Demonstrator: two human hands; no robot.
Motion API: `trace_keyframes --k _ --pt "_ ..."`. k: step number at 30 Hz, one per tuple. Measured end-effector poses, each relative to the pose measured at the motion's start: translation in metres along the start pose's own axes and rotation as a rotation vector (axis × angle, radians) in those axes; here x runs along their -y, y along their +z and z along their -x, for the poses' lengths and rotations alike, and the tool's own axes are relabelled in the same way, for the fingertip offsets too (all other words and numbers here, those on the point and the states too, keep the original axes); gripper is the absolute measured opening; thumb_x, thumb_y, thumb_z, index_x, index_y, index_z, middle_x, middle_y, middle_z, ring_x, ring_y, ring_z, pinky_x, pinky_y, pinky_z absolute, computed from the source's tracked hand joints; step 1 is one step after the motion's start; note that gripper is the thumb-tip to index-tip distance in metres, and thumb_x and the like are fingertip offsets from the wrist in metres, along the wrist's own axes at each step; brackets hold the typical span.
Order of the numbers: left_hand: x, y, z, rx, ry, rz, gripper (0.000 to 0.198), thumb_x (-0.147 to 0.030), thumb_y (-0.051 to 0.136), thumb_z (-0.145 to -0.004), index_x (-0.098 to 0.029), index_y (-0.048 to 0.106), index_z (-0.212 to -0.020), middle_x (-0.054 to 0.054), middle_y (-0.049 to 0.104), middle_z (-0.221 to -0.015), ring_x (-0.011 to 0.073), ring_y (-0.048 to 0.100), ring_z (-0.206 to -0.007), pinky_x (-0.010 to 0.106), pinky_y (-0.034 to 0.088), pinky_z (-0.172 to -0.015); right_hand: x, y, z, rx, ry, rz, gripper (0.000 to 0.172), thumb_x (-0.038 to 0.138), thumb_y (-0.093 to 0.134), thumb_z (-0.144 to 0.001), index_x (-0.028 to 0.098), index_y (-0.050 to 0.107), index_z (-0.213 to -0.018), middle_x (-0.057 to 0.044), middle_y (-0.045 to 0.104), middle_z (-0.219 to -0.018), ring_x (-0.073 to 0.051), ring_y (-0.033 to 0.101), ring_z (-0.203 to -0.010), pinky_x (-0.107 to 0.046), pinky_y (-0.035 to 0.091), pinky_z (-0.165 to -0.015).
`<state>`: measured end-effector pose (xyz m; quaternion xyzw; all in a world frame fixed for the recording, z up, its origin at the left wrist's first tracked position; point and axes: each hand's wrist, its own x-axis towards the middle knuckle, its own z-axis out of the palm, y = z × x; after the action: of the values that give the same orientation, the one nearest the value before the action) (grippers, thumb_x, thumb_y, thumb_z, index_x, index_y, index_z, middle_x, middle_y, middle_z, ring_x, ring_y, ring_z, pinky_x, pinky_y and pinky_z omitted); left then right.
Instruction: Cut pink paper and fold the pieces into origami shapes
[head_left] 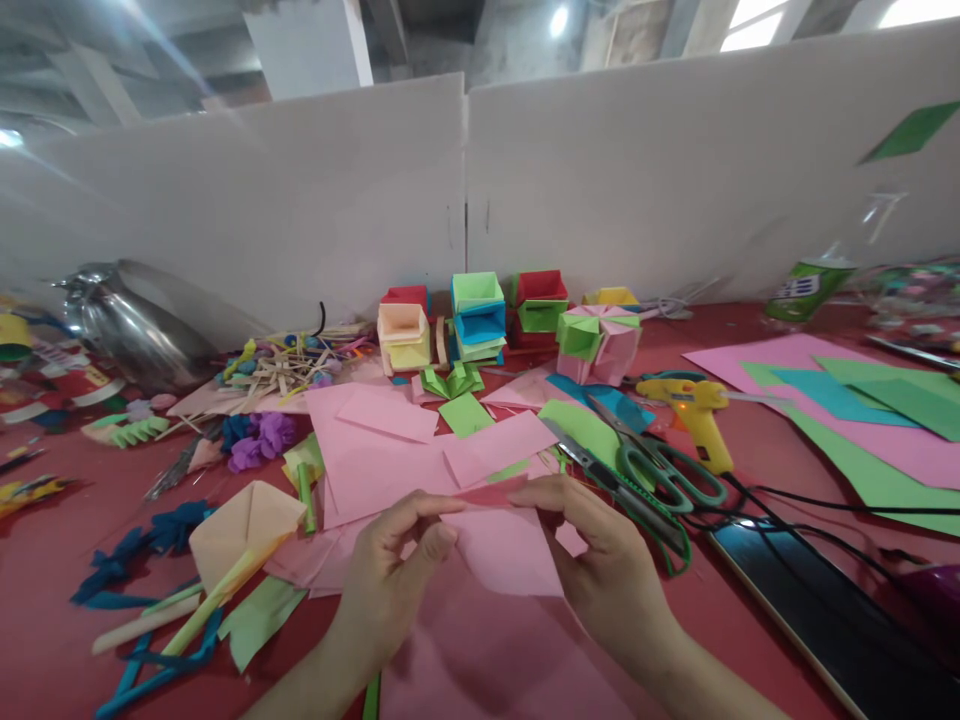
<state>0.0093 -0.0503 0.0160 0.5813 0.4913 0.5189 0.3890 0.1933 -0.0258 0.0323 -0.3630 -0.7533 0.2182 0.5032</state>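
Observation:
Both hands hold a small folded pink paper [504, 545] just above the red table. My left hand [390, 580] pinches its left edge between thumb and fingers. My right hand [600, 565] pinches its upper right edge. More pink sheets [382, 450] lie flat right behind it, and a larger pink sheet [487, 660] lies under my wrists.
Green-handled scissors [660, 475] and a utility knife [600, 475] lie right of my hands, beside a yellow glue gun [694, 410] with black cables. Folded paper boxes [480, 315] stand by the white partition. Coloured sheets [862, 420] lie right; a peach paper flower [240, 535], sticks and scraps left.

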Motion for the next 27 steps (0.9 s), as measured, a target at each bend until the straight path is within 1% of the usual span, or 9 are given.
trace_keyframes --k 5,7,10,13,15,19,22,25,27 --pt "0.005 0.001 0.002 0.002 -0.033 0.001 0.02 -0.036 0.055 -0.082 -0.021 0.068 -0.089 0.0 0.057 -0.072 0.0132 0.051 -0.065 0.022 0.041 -0.062 0.003 -0.001 0.0 0.083 -0.031 -0.089 0.034 0.001 0.047 -0.074 0.023 0.068 -0.09 -0.005 0.068 -0.083 -0.016 0.064 -0.077 -0.022 0.05 -0.057" --pt "0.006 0.001 0.003 -0.006 -0.031 -0.013 0.023 -0.035 0.055 -0.083 -0.021 0.066 -0.098 0.0 0.059 -0.074 0.0141 0.053 -0.067 0.023 0.043 -0.064 0.003 0.0 0.0 0.069 -0.021 -0.103 0.034 0.001 0.046 -0.076 0.022 0.069 -0.088 -0.005 0.069 -0.082 -0.016 0.064 -0.076 -0.023 0.051 -0.059" --pt "0.005 0.0 0.003 0.011 0.042 -0.071 0.033 -0.03 0.054 -0.084 -0.023 0.058 -0.116 0.003 0.063 -0.088 0.0169 0.056 -0.082 0.026 0.043 -0.077 0.002 0.001 0.0 0.037 0.074 -0.132 0.03 0.003 0.048 -0.077 0.021 0.07 -0.084 -0.005 0.071 -0.081 -0.017 0.065 -0.074 -0.026 0.051 -0.061" --pt "0.003 -0.002 0.001 0.08 0.125 -0.121 0.036 -0.023 0.051 -0.086 -0.025 0.055 -0.121 0.005 0.061 -0.106 0.0194 0.054 -0.1 0.028 0.04 -0.087 0.0 0.001 -0.001 0.031 0.22 -0.186 0.025 0.006 0.052 -0.074 0.021 0.07 -0.083 -0.005 0.072 -0.084 -0.019 0.065 -0.076 -0.028 0.052 -0.06" --pt "0.004 -0.003 -0.001 0.103 0.147 -0.138 0.036 -0.021 0.052 -0.085 -0.027 0.055 -0.121 0.005 0.062 -0.105 0.0183 0.056 -0.095 0.027 0.042 -0.084 -0.001 0.0 -0.001 0.042 0.267 -0.216 0.024 0.007 0.054 -0.073 0.021 0.07 -0.084 -0.005 0.071 -0.087 -0.02 0.064 -0.078 -0.03 0.052 -0.061" --pt "0.007 -0.006 -0.004 0.092 0.136 -0.13 0.03 -0.02 0.061 -0.079 -0.027 0.065 -0.108 0.003 0.068 -0.088 0.0156 0.06 -0.076 0.024 0.046 -0.071 0.0 -0.001 -0.002 0.071 0.224 -0.249 0.025 0.005 0.056 -0.07 0.021 0.07 -0.084 -0.005 0.071 -0.085 -0.019 0.064 -0.077 -0.028 0.051 -0.06" --pt "0.007 -0.006 -0.005 0.069 0.058 -0.081 0.021 -0.019 0.063 -0.076 -0.025 0.071 -0.095 0.001 0.07 -0.079 0.0141 0.061 -0.067 0.022 0.047 -0.064 0.0 0.0 -0.003 0.086 0.208 -0.227 0.028 0.002 0.054 -0.068 0.02 0.069 -0.081 -0.004 0.07 -0.08 -0.017 0.064 -0.072 -0.027 0.05 -0.059" --pt "0.005 -0.004 -0.006 0.05 -0.012 -0.01 0.016 -0.019 0.063 -0.075 -0.023 0.073 -0.087 0.001 0.07 -0.071 0.013 0.061 -0.059 0.021 0.048 -0.058 -0.001 0.001 -0.002 0.104 0.214 -0.182 0.031 -0.001 0.051 -0.066 0.02 0.069 -0.081 -0.003 0.069 -0.078 -0.017 0.063 -0.073 -0.028 0.05 -0.064" --pt "0.005 -0.002 -0.007 0.022 -0.078 0.045 0.014 -0.02 0.065 -0.073 -0.021 0.074 -0.084 0.002 0.071 -0.069 0.0136 0.062 -0.056 0.022 0.049 -0.056 -0.002 0.001 -0.002 0.122 0.212 -0.164 0.03 0.0 0.053 -0.067 0.02 0.069 -0.082 -0.003 0.068 -0.079 -0.017 0.063 -0.074 -0.029 0.05 -0.065"
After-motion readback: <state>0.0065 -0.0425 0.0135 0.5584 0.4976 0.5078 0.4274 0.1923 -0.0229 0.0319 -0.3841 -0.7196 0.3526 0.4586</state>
